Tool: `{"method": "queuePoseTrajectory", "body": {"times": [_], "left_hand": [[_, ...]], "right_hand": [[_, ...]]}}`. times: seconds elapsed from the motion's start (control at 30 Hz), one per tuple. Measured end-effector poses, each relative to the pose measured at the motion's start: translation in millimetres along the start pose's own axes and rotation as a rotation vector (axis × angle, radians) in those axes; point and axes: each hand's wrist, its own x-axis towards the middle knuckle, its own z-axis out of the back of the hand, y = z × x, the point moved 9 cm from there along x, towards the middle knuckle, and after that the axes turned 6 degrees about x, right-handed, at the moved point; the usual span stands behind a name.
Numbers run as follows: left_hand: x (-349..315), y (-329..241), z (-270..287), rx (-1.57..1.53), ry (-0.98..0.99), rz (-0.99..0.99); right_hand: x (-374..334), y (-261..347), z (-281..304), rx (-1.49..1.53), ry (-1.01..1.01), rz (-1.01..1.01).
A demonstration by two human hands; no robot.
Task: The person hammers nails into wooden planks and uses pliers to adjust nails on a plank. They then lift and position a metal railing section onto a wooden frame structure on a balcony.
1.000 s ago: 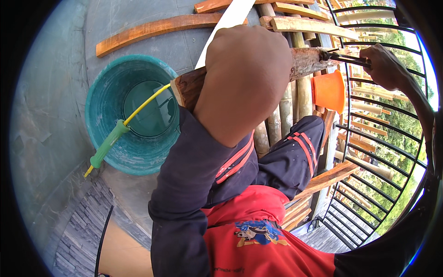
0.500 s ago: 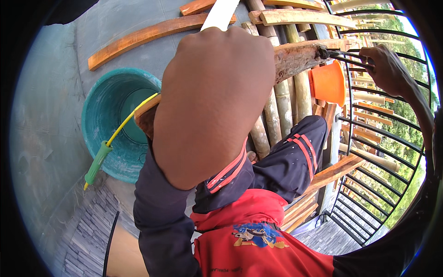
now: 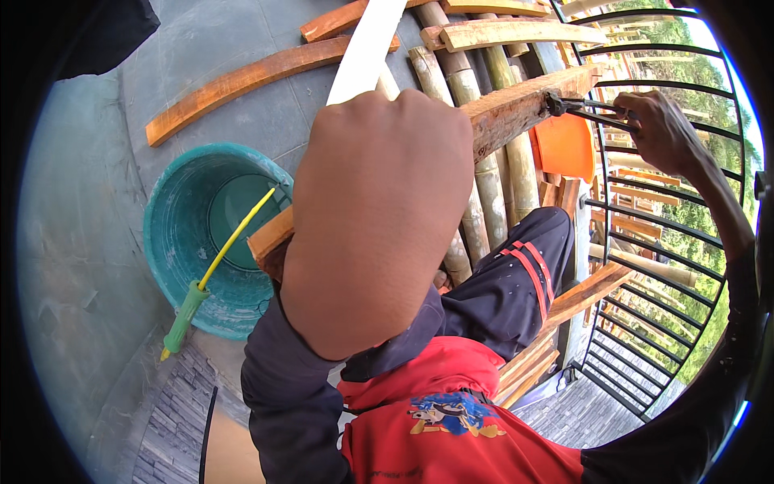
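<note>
My left hand (image 3: 387, 169) is a closed fist, large in the middle of the view with its knuckles up. Its fingers are hidden, so what it grips does not show. A bright white flat strip (image 3: 367, 48) sticks out beyond the knuckles. Beneath the fist passes a wooden beam (image 3: 516, 109), its near end showing left of my wrist. At the beam's far right end, black pincers (image 3: 576, 106) bite at its face, apparently on something dark. My right hand (image 3: 657, 129) is closed around their handles. A yellow shaft with a green handle (image 3: 187, 316) leans across the bucket beside my left forearm.
The teal bucket (image 3: 173, 242) stands at left on grey tiles. Bamboo poles (image 3: 477, 206) and cut planks (image 3: 250, 81) lie ahead. An orange bucket (image 3: 564, 147) sits near the black metal railing (image 3: 661, 218) on the right. My knee (image 3: 524, 266) is below the beam.
The view has shifted a little. My left fist sits slightly lower, and more of the white strip shows. My right hand and the pincers appear slightly further left, still at the beam's end.
</note>
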Motion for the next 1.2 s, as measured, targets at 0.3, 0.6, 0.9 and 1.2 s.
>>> {"method": "queuePoseTrajectory", "body": {"times": [0.3, 0.6, 0.9, 1.2], "left_hand": [[-7.0, 8.6, -8.5, -0.058, 0.197, 0.096], [5.4, -7.4, -2.0, 0.022, 0.071, -0.007], [-2.1, 5.6, -9.4, 0.009, 0.267, 0.129], [4.8, -0.9, -7.3, -0.026, 0.111, 0.012]], "right_hand": [[3.3, -4.8, -7.6, 0.001, 0.043, -0.035], [-3.6, -7.6, -11.9, 0.068, -0.05, 0.049], [3.3, 2.3, -9.3, 0.05, -0.054, 0.074], [10.2, -18.5, -19.2, 0.117, 0.069, -0.036]]}}
